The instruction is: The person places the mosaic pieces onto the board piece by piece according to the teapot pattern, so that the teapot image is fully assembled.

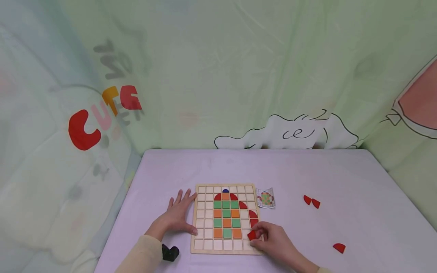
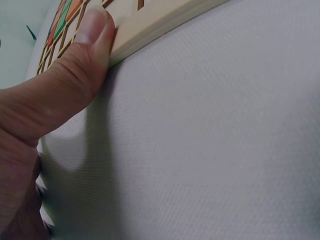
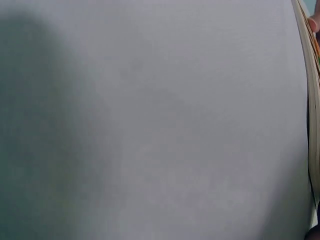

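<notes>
A wooden grid board [image 1: 208, 244] lies on the table, filled in its middle with green and orange square tiles. A blue piece [image 1: 225, 191] tops them, and red quarter-round pieces [image 1: 242, 205] sit at the upper corners and down the right side. My left hand [image 1: 178, 217] is spread at the board's left edge; in the left wrist view its thumb [image 2: 75, 75] presses on the rim. Over the board's lower right, my right hand [image 1: 273, 240] pinches a red piece [image 1: 252, 235] between thumb and fingers. The right wrist view shows mostly tabletop and the board's side [image 3: 313, 115].
A small picture card [image 1: 266, 198] with a coloured pattern lies right of the board. Farther right are two red quarter-round pieces [image 1: 316, 203] side by side and another red piece [image 1: 339, 248] nearer me. A black object [image 1: 170, 253] sits by my left forearm.
</notes>
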